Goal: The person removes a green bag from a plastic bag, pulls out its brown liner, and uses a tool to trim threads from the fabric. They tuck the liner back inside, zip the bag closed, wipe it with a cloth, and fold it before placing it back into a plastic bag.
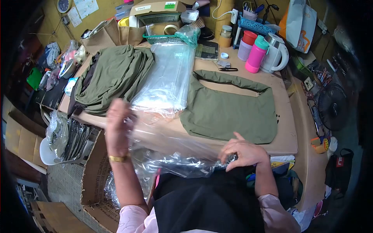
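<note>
My left hand (117, 126) is raised and blurred at the table's near left edge, gripping one end of a clear plastic bag (171, 149). My right hand (244, 151) pinches the bag's other end near my lap, fingers curled on the plastic. The bag stretches between both hands over the table edge. An olive green cloth bag (229, 112) lies flat on the table (285, 139) just beyond my right hand. A stack of clear plastic bags (169, 77) lies in the middle. A pile of folded olive bags (112, 75) sits at the left.
At the back stand a pink bottle (256, 54), a white kettle (276, 52), baskets, a cardboard box (155, 7) and scissors (227, 69). Cardboard (95, 171) and a chair with packed items (68, 138) lie left of me. A fan (332, 106) stands on the right.
</note>
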Demonstrator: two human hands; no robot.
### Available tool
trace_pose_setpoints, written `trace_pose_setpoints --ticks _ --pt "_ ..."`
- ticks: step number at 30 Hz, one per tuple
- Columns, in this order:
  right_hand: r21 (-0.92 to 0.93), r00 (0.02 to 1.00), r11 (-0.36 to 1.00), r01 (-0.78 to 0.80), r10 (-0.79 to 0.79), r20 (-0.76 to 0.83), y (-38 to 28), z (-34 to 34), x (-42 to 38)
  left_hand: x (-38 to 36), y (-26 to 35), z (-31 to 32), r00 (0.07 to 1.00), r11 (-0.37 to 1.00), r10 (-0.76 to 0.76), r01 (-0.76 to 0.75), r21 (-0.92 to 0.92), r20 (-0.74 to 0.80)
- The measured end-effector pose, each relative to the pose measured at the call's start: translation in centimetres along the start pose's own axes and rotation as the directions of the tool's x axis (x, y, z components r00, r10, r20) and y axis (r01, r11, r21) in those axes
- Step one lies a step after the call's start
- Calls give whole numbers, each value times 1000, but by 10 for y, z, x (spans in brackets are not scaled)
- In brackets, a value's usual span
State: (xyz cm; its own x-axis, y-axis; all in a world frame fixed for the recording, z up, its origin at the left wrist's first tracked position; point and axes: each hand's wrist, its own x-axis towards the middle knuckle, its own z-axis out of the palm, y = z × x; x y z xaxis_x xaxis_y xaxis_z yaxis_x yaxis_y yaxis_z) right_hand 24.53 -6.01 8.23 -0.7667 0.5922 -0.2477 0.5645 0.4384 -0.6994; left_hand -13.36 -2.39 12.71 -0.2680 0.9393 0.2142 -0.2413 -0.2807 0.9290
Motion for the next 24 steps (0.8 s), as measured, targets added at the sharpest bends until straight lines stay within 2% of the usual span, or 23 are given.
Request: trace_pose_setpoints --ticks 1,2,3,4,5,6,7,8,10,11,12,13,14,15,16,17,18,19,20,21,22,23,24 --pt "-5 1000 1000 9 -9 26 8 -4 -6 5 12 -19 985 983 -132 116 -143 -113" --pt "-5 1000 1000 9 -9 24 15 -5 -12 15 12 -41 998 974 -43 33 -223 -41" --pt "158 989 977 145 -149 14 22 -8 -17 19 10 -53 985 964 34 13 -266 170" --pt "316 958 908 275 -285 -17 29 -12 -22 18 8 -62 922 951 116 4 -308 370" --pt "369 912 838 402 -333 -239 29 -16 -30 12 13 -61 847 999 13 9 -38 531" --pt "438 782 693 572 -300 -546 40 -16 -37 7 17 -61 753 972 -131 -30 232 645" --pt "422 586 529 736 -185 -789 49 -17 -39 6 13 -63 563 872 -323 -134 470 760" --pt "422 587 530 735 -185 -788 47 -20 -38 -1 8 -52 375 826 -530 26 563 760" --pt "574 572 -25 818 -68 -818 37 -27 -36 0 -17 -54 386 843 -481 -42 536 787" --pt "572 570 -23 820 -64 -819 33 -30 -39 -3 -19 -49 645 929 -356 165 332 676" --pt "675 833 551 490 -68 -549 28 -33 -42 -5 -18 -45 847 958 -276 283 53 454" --pt "420 956 907 -19 140 -258 25 -36 -42 -1 -17 -38 935 960 -223 259 -103 276" --pt "408 997 913 -19 46 -55 15 -29 -31 2 -22 -47 941 962 -176 227 -154 289" --pt "384 981 916 116 -45 -190 18 -25 -29 4 -31 -49 791 767 -195 492 -413 580" --pt "341 938 907 248 -138 -317 22 -22 -26 5 -37 -50 588 446 -69 741 -503 806" --pt "339 939 907 250 -141 -313 26 -24 -24 -14 -27 -39 600 407 -192 769 -493 777" --pt "568 712 578 586 -32 -702 30 -29 -24 -13 -42 -55 717 979 -130 201 -26 685" --pt "465 412 153 872 285 -866 34 -31 -24 -18 -42 -57 560 919 -376 329 218 738" --pt "466 412 153 871 288 -865 38 -26 -28 -22 -32 -47 362 791 -599 402 460 714" --pt "649 624 100 754 199 -756 40 -19 -32 -18 -39 -52 416 793 -609 330 512 675" --pt "801 795 69 595 99 -599 41 -14 -35 -13 -39 -52 413 792 -611 329 514 676" --pt "576 881 759 305 4 -472 33 -24 -35 -8 -39 -50 673 883 -449 436 175 588" --pt "574 881 760 305 4 -473 20 -26 -33 -5 -36 -46 873 894 -313 404 -193 375"
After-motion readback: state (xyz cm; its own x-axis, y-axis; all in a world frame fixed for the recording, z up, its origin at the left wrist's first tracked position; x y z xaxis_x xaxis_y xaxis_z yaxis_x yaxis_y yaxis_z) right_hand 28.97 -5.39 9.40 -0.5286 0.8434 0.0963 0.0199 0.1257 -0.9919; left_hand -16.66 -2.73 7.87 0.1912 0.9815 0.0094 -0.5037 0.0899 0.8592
